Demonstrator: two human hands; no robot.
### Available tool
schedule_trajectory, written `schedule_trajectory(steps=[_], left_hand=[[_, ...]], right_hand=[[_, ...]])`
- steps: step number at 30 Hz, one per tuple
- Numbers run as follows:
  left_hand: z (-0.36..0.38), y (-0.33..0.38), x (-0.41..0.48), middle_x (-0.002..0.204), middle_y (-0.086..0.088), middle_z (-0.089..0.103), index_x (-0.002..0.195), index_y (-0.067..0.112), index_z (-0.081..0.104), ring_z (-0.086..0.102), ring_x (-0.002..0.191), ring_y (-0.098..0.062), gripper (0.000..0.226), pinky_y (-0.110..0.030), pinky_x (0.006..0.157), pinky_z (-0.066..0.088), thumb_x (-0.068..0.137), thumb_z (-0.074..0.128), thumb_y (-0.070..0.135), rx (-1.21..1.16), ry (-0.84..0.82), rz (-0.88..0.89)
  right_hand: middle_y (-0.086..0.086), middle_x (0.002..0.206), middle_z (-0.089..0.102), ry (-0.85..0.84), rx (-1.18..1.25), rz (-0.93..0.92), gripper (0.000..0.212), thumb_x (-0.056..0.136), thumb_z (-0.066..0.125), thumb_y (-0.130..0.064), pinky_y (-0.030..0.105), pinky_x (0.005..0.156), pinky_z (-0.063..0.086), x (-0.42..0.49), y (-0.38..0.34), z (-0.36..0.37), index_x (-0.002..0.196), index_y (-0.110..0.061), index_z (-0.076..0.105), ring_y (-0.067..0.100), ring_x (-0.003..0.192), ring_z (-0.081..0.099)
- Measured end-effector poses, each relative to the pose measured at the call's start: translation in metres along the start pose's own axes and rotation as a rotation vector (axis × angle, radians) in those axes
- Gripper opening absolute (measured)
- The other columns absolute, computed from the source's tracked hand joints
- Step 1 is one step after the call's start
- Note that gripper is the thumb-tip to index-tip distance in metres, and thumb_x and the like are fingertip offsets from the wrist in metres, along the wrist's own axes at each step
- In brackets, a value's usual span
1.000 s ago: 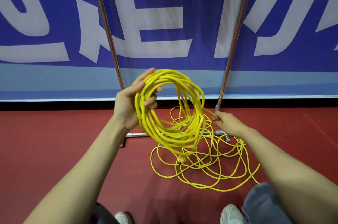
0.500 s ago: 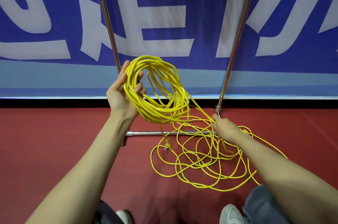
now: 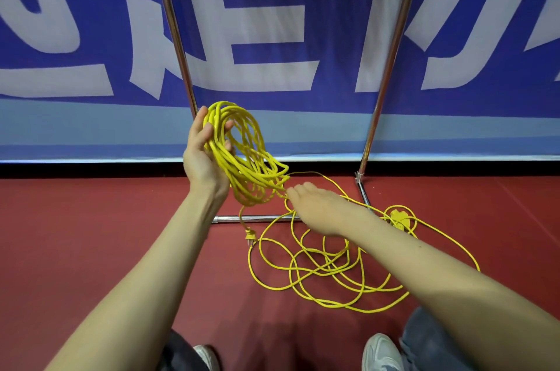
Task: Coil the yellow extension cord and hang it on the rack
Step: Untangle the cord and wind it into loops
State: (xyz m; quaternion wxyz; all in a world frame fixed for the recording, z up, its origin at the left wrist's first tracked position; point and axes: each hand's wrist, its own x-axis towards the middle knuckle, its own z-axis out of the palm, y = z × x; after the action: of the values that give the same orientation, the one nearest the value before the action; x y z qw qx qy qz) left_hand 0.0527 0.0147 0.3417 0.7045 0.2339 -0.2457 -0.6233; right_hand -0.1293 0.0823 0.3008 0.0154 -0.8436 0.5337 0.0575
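Note:
A yellow extension cord lies partly coiled. My left hand (image 3: 202,155) holds the coiled bundle (image 3: 242,158) up in front of the rack, fingers curled round its loops. The plug end (image 3: 250,236) dangles below the bundle. My right hand (image 3: 315,207) is just right of the bundle, at the strand leading out of the coil; its fingertips are hidden, so its hold on the strand is unclear. The loose rest of the cord (image 3: 327,267) sprawls in tangled loops on the red floor, with the yellow socket block (image 3: 399,217) at the right.
The metal rack has two slanted uprights (image 3: 175,37) (image 3: 391,49) and a low crossbar (image 3: 236,219) on the floor. A blue and white banner (image 3: 272,37) stands behind. My shoes (image 3: 378,352) show at the bottom edge.
My left hand has tilted the coil flatter and lower. My right hand has moved left and up, from near the right upright's foot to the coil's edge, bringing the strand along.

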Motion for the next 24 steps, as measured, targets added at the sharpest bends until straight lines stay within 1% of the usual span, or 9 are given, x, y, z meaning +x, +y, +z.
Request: schedule_trajectory(steps=[3,6,9,11,12,15,17,20,24], left_hand=[[-0.003,-0.005,0.002,0.090,-0.015,0.068,0.122,0.018,0.055,0.061,0.062,-0.018,0.030,-0.021,0.045,0.042,0.096,0.044,0.007,-0.025,0.034,-0.024],[-0.006,-0.007,0.004,0.079,-0.014,0.070,0.125,0.019,0.054,0.055,0.054,-0.018,0.031,-0.021,0.044,0.041,0.097,0.044,0.009,-0.074,0.067,-0.079],[-0.009,-0.007,0.008,0.086,-0.015,0.067,0.122,0.021,0.055,0.057,0.055,-0.020,0.029,-0.023,0.047,0.043,0.097,0.046,0.010,-0.119,0.106,-0.092],[-0.011,-0.007,0.012,0.089,-0.013,0.067,0.117,0.020,0.057,0.062,0.065,-0.022,0.026,-0.023,0.049,0.043,0.096,0.047,0.009,-0.171,0.153,-0.061],[-0.012,-0.007,0.014,0.088,-0.011,0.067,0.117,0.019,0.057,0.064,0.071,-0.022,0.026,-0.024,0.049,0.044,0.096,0.048,0.007,-0.208,0.175,-0.043],[-0.013,-0.006,0.017,0.088,-0.007,0.068,0.125,0.019,0.053,0.065,0.082,-0.022,0.031,-0.024,0.055,0.048,0.097,0.047,0.007,-0.265,0.210,-0.005],[-0.014,-0.007,0.017,0.095,-0.006,0.066,0.132,0.019,0.050,0.065,0.085,-0.021,0.036,-0.025,0.059,0.051,0.098,0.046,0.008,-0.247,0.219,0.015],[-0.010,-0.013,0.013,0.096,-0.004,0.063,0.131,0.020,0.049,0.063,0.086,-0.020,0.035,-0.025,0.058,0.052,0.098,0.047,0.006,-0.189,0.210,0.026],[-0.004,-0.024,0.006,0.092,-0.003,0.062,0.131,0.020,0.046,0.061,0.081,-0.017,0.036,-0.027,0.061,0.048,0.098,0.045,0.004,-0.057,0.132,-0.046]], right_hand=[[0.015,0.111,0.053,0.096,-0.062,-0.129,0.035,0.089,0.033,0.007,0.041,0.082,0.041,-0.004,-0.009,-0.016,0.122,-0.004,0.039,0.030,0.110,0.039],[0.009,0.091,0.050,0.143,-0.007,-0.141,0.037,0.085,0.040,0.008,0.039,0.067,0.039,-0.006,-0.007,-0.019,0.119,-0.005,0.036,0.028,0.092,0.044],[0.013,0.083,0.065,0.194,0.419,0.089,0.025,0.092,0.052,-0.008,0.040,0.064,0.050,-0.003,-0.002,-0.016,0.110,-0.009,0.034,0.034,0.072,0.062],[0.010,0.068,0.064,0.151,0.826,0.275,0.026,0.091,0.058,-0.011,0.035,0.053,0.053,0.001,0.002,-0.016,0.105,-0.008,0.037,0.025,0.053,0.061],[0.008,0.069,0.063,0.090,0.907,0.323,0.026,0.090,0.059,-0.008,0.032,0.050,0.052,0.003,0.005,-0.015,0.106,-0.006,0.039,0.021,0.050,0.059],[0.012,0.091,0.069,-0.188,0.678,0.313,0.025,0.089,0.054,-0.005,0.028,0.055,0.044,0.001,0.011,-0.016,0.113,0.000,0.052,0.025,0.068,0.062],[0.016,0.112,0.065,-0.252,0.457,0.212,0.033,0.088,0.047,-0.002,0.030,0.064,0.045,0.000,0.010,-0.012,0.119,-0.004,0.056,0.030,0.091,0.061],[0.010,0.124,0.052,-0.098,0.216,0.020,0.051,0.089,0.044,0.002,0.036,0.086,0.045,-0.004,0.005,-0.014,0.135,-0.020,0.049,0.030,0.111,0.052],[0.009,0.103,0.054,0.298,0.052,-0.194,0.039,0.085,0.053,0.000,0.042,0.073,0.049,-0.001,0.007,-0.024,0.120,-0.016,0.056,0.030,0.095,0.055]])
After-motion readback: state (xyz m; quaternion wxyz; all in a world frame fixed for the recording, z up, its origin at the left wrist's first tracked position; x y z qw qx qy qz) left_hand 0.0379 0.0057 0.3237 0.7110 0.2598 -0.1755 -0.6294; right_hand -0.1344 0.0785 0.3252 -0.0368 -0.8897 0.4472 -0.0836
